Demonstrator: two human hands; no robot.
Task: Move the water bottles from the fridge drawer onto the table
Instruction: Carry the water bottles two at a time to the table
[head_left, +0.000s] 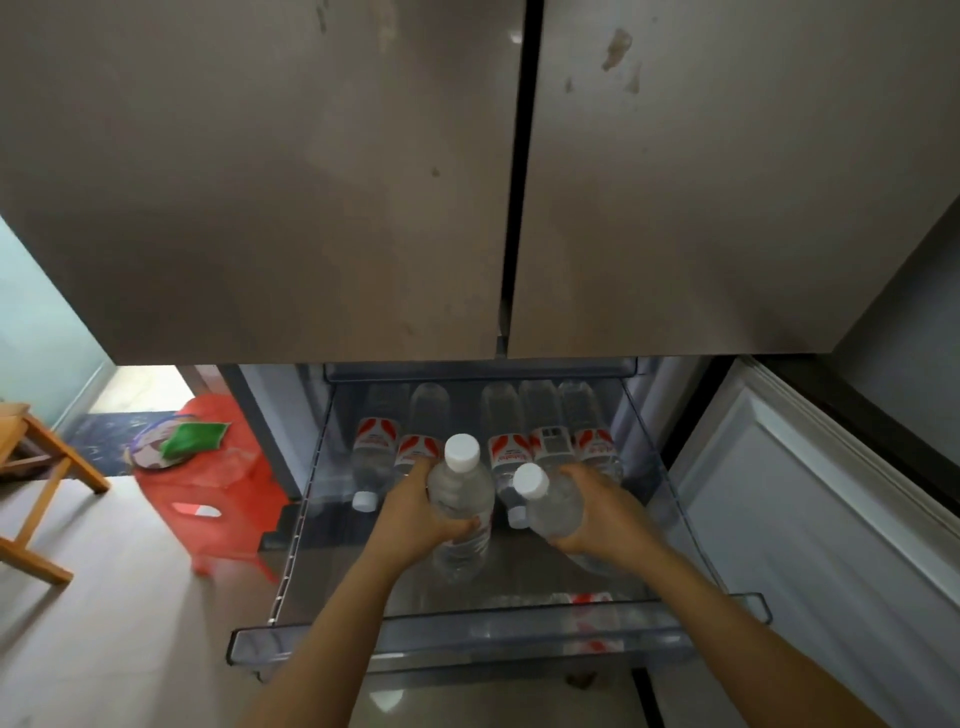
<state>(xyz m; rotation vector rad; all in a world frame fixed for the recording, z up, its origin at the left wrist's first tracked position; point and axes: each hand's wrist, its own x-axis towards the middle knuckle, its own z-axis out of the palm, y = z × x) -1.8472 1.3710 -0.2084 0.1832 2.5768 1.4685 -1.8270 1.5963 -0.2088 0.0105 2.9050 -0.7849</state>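
Left hand (415, 506) clamps fingers round one bottle (462, 499); right hand (605, 512), fingers mostly hidden, grips another bottle (553, 506).

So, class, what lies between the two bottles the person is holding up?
In the head view, between the left-hand bottle and right-hand bottle, a third bottle lies flat in the drawer.

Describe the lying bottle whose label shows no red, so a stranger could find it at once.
Look in the open fridge drawer below the two closed doors. Five bottles lie side by side at its back; take the second from the right, just beyond the right hand. Its label shows a grey-white printed panel, while its neighbours' labels show red.
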